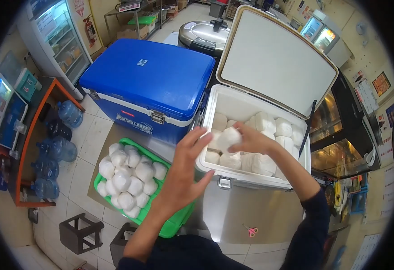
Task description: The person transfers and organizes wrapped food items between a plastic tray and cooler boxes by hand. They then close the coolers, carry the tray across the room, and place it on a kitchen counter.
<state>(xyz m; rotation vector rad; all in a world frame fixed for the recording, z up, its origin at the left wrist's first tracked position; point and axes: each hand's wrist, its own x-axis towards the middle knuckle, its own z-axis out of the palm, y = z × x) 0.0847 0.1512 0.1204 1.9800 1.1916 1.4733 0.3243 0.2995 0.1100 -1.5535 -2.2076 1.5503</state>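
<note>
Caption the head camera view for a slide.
Right hand holding a white bundle over an open cooler, left hand open near its rim.

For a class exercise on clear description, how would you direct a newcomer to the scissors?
Find the open white cooler on the right. On the metal table in front, slightly right of its front latch, lie small scissors. Their pink handles set them apart from the white bundles.

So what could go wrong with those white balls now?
The white ball in the right hand might slip, since only fingers grip it. The balls heaped on the green tray could roll off if bumped. And the cooler's raised lid might drop onto that hand.
</note>
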